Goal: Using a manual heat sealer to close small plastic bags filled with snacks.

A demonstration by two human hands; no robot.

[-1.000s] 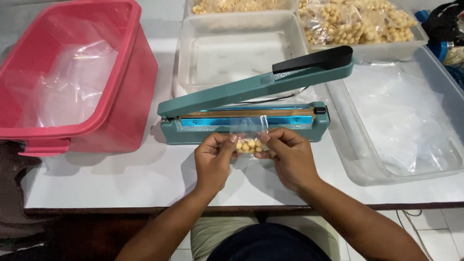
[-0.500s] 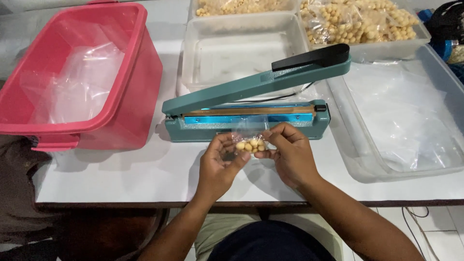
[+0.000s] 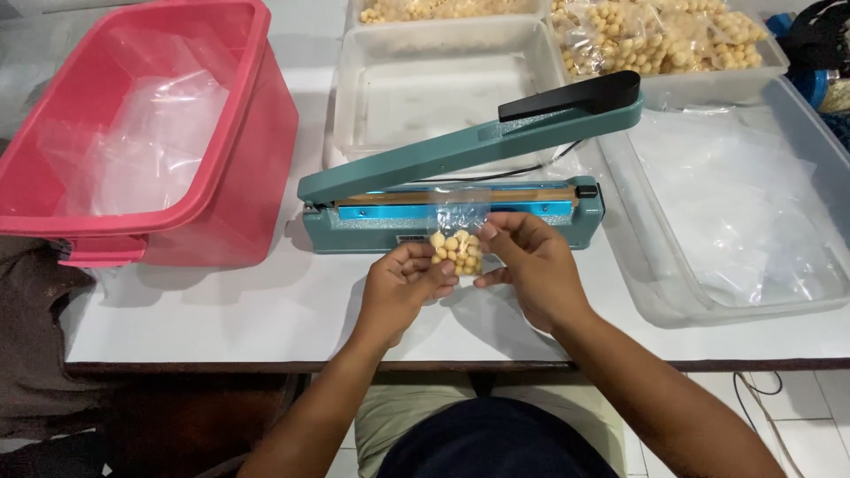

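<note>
Both hands, left hand (image 3: 400,285) and right hand (image 3: 531,265), are pinching one small nut-filled bag (image 3: 458,248). Its open top is lying across the one impulse sealer (image 3: 452,212), whose arm is standing raised. Bare table (image 3: 266,310) is lying around the hands.

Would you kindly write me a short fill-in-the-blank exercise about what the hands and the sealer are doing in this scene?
1. Both hands hold a small clear bag of round, pale ____.
2. The teal heat sealer has its arm ____.
3. The big tub to the person's left is ____ in colour.
4. The left hand and right hand hold the bag just in front of the ____.

Missing words: nuts; raised; pink; sealer
</note>
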